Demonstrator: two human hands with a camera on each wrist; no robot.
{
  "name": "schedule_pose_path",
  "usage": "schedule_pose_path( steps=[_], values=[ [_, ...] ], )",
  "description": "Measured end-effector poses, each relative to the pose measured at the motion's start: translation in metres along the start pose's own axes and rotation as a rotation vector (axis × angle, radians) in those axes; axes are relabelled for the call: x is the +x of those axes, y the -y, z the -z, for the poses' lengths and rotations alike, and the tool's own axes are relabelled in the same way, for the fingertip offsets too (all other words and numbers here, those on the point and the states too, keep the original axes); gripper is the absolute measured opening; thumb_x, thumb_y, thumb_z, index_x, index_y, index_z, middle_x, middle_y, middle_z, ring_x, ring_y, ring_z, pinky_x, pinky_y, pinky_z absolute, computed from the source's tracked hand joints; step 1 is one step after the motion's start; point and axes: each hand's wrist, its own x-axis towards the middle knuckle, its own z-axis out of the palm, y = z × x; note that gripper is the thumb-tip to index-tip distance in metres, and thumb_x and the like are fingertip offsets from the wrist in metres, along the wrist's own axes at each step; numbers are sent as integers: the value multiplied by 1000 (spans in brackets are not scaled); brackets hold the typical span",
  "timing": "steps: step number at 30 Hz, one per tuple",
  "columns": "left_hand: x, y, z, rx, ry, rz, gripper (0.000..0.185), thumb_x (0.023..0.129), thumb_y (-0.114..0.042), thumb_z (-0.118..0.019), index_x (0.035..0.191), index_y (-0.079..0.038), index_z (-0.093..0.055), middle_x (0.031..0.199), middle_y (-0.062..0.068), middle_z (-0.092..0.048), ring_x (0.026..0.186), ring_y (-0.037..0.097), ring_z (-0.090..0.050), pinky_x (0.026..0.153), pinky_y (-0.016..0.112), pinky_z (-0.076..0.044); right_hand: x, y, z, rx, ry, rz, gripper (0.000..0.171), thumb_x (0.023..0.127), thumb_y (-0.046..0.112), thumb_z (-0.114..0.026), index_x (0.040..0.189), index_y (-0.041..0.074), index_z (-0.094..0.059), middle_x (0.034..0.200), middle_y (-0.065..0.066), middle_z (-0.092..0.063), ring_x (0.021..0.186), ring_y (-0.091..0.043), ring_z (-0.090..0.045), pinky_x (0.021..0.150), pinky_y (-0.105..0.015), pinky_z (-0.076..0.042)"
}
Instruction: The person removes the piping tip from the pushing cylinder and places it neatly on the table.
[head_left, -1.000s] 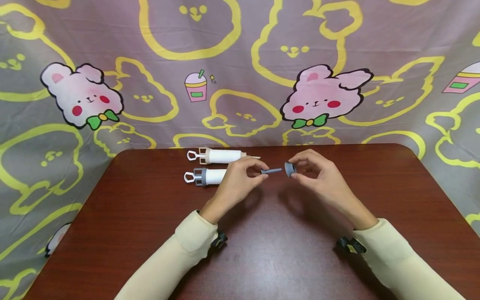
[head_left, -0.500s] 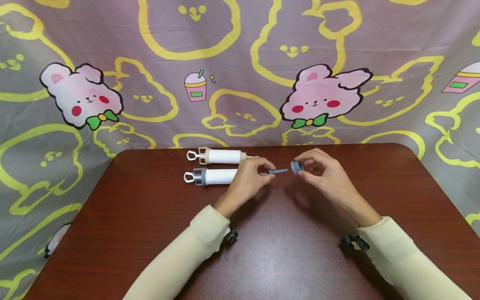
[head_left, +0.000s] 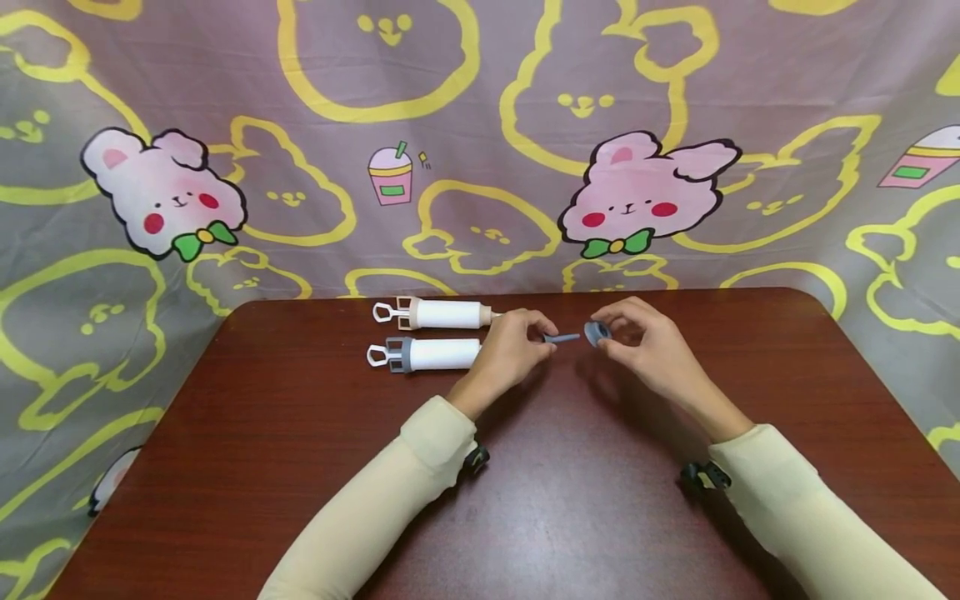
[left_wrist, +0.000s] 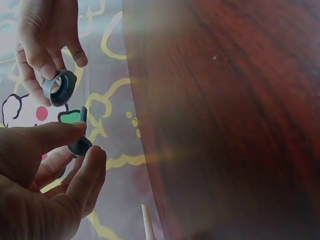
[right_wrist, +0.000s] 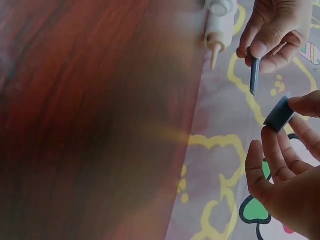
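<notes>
My left hand (head_left: 510,354) pinches a blue-grey nozzle (head_left: 564,337) by its wide end, its thin tip pointing right. Opposite, my right hand (head_left: 648,346) pinches a blue-grey ring-shaped cap (head_left: 597,333) between thumb and fingers. A short gap separates the nozzle's tip from the cap. In the left wrist view the cap (left_wrist: 61,89) shows an open hole through its middle. The right wrist view shows the slanted nozzle (right_wrist: 254,75) above the cap (right_wrist: 279,115). Both parts are held up over the table.
Two white-barrelled, syringe-like tubes lie side by side at the back of the brown table (head_left: 300,467): one with beige fittings (head_left: 448,314), one with grey fittings (head_left: 442,354). My left hand partly hides their right ends. A patterned curtain (head_left: 480,150) hangs behind the table.
Both hands have shifted right, the left hand further, uncovering more of the grey-fitted tube. The gap between nozzle and cap has narrowed slightly, and the cap has turned to show more of its hole.
</notes>
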Motion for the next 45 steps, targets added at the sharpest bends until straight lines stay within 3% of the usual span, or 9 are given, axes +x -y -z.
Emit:
schedule_pose_path(
  steps=[10,22,35,45],
  values=[
    [9,-1,-11,14,63,77,11,89,-6,-82,99,-10,-80,85,3,-74,78,9,-61,71,20,-47,5,-9,4,-69,35,-61,25,91,0,-75,116,2,-72,109,-14,-67,101,-31,-66,87,-38,-47],
    [14,-1,-25,39,101,76,13,87,-5,-82,98,-10,-79,84,2,-74,75,7,-60,69,19,-47,9,-24,7,-131,121,-140,23,93,2,-72,116,1,-69,113,-17,-66,108,-36,-64,89,-43,-47],
    [16,0,-29,68,129,98,11,87,-8,-84,97,-10,-79,82,0,-70,74,8,-57,68,20,-45,10,-27,9,-193,202,-172,22,91,0,-73,113,-2,-68,107,-19,-63,92,-28,-62,73,-33,-46],
    [18,4,-31,80,122,111,11,86,-9,-85,95,-12,-79,81,-1,-70,74,8,-58,68,19,-44,11,-31,10,-218,229,-195,22,92,0,-71,114,-3,-68,107,-19,-63,92,-29,-63,74,-33,-47]
  ],
)
